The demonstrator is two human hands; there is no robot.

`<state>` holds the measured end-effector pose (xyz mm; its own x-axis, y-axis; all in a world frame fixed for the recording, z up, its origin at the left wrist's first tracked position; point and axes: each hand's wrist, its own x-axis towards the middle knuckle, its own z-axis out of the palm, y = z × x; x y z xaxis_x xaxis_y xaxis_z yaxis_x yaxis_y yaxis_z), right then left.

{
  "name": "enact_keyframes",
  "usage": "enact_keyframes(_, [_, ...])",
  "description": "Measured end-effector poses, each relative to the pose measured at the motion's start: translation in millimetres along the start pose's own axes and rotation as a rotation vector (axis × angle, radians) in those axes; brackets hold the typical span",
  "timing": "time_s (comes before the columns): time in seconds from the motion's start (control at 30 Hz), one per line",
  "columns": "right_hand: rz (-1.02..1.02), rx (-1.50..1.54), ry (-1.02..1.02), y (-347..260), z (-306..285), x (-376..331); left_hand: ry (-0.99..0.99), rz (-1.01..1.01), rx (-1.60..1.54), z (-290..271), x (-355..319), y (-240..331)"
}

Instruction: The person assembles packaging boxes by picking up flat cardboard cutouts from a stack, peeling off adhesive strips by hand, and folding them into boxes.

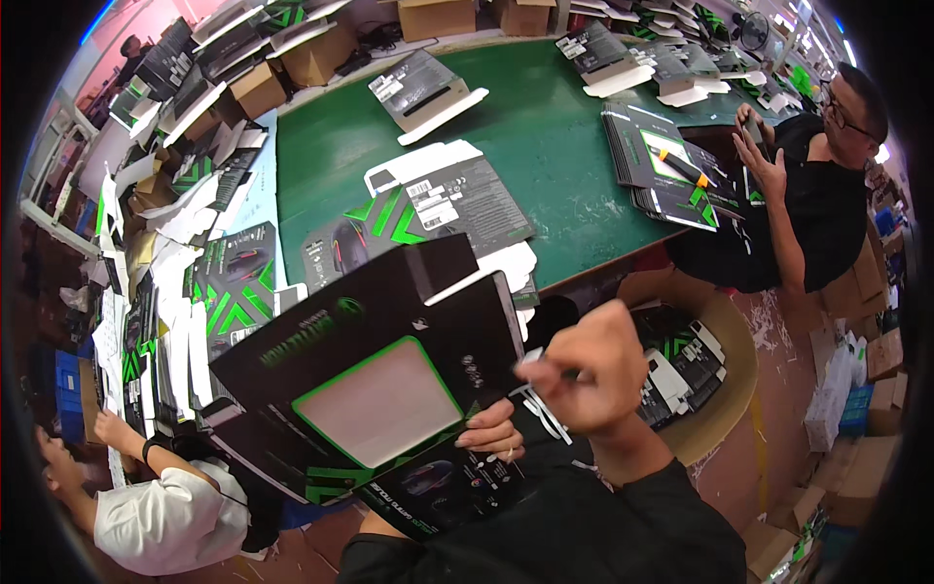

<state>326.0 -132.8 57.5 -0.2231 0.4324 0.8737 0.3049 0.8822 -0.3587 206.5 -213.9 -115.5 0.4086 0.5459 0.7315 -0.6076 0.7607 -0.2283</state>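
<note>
Head: carton (389,321), green table (545,136), reddish floor (783,389)

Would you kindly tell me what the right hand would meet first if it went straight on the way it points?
Most likely the nearby edge of the black cardboard, just left of the right hand; blur leaves the depth uncertain.
</note>
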Motion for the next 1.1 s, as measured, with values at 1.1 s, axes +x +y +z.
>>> enact_keyframes(1.1, [-0.343,-0.003,-0.154,-1,-5,-40,-0.359,-0.140,-0.054,-18,40,-24])
